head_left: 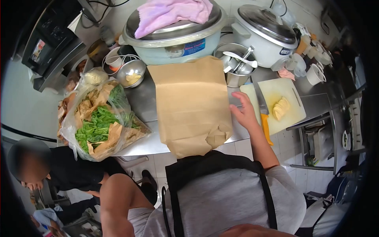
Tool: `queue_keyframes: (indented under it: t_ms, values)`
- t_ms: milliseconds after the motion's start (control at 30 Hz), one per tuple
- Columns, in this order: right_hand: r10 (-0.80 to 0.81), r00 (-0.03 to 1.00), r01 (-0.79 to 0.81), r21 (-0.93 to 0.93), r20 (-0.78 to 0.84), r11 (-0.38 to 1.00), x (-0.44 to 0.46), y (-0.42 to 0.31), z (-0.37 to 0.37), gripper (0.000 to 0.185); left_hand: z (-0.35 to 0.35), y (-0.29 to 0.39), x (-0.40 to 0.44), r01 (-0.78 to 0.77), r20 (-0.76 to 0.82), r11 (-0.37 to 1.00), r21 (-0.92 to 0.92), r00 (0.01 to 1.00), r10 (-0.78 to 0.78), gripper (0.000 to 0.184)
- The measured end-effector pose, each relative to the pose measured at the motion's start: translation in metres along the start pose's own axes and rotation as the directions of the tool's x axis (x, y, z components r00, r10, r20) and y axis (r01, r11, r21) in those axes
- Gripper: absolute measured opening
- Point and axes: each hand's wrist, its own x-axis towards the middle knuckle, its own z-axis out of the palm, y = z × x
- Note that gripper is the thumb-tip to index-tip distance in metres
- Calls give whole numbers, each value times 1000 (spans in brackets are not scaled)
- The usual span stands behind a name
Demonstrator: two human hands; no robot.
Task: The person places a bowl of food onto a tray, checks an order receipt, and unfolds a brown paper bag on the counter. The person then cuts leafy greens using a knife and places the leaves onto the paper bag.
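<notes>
A large sheet of brown paper (191, 98), perhaps a flattened bag, lies over the metal counter in front of me, with its near end crumpled and hanging past the edge. My right hand (244, 112) is at the paper's right edge, fingers apart and holding nothing; whether the fingertips touch it I cannot tell. Just right of that hand lies a knife with an orange handle (266, 128), beside a pale cutting board (290, 91) with a yellow lump (281, 108) on it. My left arm is bent at the lower left, and its hand is out of view.
On the left, a clear plastic bag (69, 130) holds leafy greens (98, 126) and brown paper. Behind stand a steel bowl (136, 69), a big rice cooker (173, 51) under a pink cloth (173, 14), a steel pot (237, 81) with utensils, and a second cooker (260, 47). Another person (71, 170) is at lower left.
</notes>
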Motion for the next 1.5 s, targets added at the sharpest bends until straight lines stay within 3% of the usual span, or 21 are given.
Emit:
queue_keyframes:
  t_ms: [67, 100, 167, 233, 367, 500, 700, 800, 833, 867, 1000, 1033, 1133, 1167, 1200, 1233, 1300, 1367, 1400, 1433, 1500]
  values:
    - [153, 988, -152, 5, -25, 988, -12, 9, -17, 37, 5, -8, 11, -135, 28, 986, -99, 990, 139, 5]
    - [227, 973, -227, 9, -38, 974, -19, 14, -25, 36, 8, -18, 18, -75, 2, 965, -252, 997, 78, 6]
    - [268, 958, -275, -64, -104, 959, -32, 22, -37, 35, 11, -16, 19, -171, 9, 934, 314, 984, 177, 13]
    - [287, 948, -306, -150, -138, 940, -42, 35, -47, 35, 18, -11, 21, -211, 32, 664, 718, 962, 271, 21]
    - [357, 922, -385, -293, -148, 875, -56, 48, -59, 34, 19, -19, 18, -228, 87, 579, 783, 961, 262, 15]
    - [392, 905, -426, -355, -167, 832, -67, 66, -63, 34, 19, -30, 22, -234, 99, 674, 701, 968, 233, 14]
    - [524, 816, -542, -635, -243, 551, -72, 64, -58, 44, 25, -23, 32, -194, 13, 776, 600, 972, 233, 19]
    - [594, 778, -558, -660, -205, 503, -78, 77, -59, 53, 26, -12, 30, -261, 40, 590, 764, 932, 361, 20]
    - [622, 757, -588, -626, -201, 513, -79, 80, -59, 55, 23, -3, 22, -228, 41, 439, 869, 918, 395, 16]
    - [651, 733, -619, -591, -199, 517, -80, 82, -61, 58, 9, 7, 7, -273, 29, 538, 797, 908, 417, 28]
    - [601, 776, -606, -496, -193, 623, -94, 117, -70, 54, -9, 36, -19, 55, -115, 395, 917, 985, 128, 38]
    - [588, 787, -593, -493, -188, 636, -96, 120, -69, 53, -17, 35, -26, 126, -203, 421, 898, 969, 143, 41]
    - [718, 674, -736, -232, -172, 636, -102, 107, -72, 48, -45, 24, -76, 503, -556, 420, 755, 831, 4, 47]
    - [691, 694, -720, -196, -205, 665, -114, 116, -71, 46, -43, 10, -89, 714, -743, 229, 662, 666, 73, 38]
    - [663, 709, -703, -161, -240, 693, -127, 131, -72, 45, -50, 10, -108, 852, -842, 3, 523, 517, -155, 38]
    - [636, 720, -684, -127, -278, 719, -133, 139, -69, 43, -59, 5, -119, 841, -844, -248, 481, 368, -391, 40]
    - [691, 659, -712, 52, -297, 701, -121, 87, -62, 41, -68, -3, -170, 654, -794, -518, 552, 221, -567, 50]
    - [663, 660, -650, 174, -353, 740, -115, 61, -53, 39, -65, -8, -215, 561, -753, -631, 535, -22, -658, 51]
    - [580, 695, -568, 169, -425, 805, -111, 55, -46, 38, -61, -9, -239, 555, -732, -635, 537, -66, -678, 41]
    - [491, 719, -482, 156, -492, 862, -106, 47, -39, 37, -52, -8, -258, 461, -710, -639, 615, -29, -704, 27]
    - [310, 782, -323, 75, -541, 944, -89, 17, -25, 37, -38, -3, -280, 510, -668, -532, 676, 120, -734, 21]
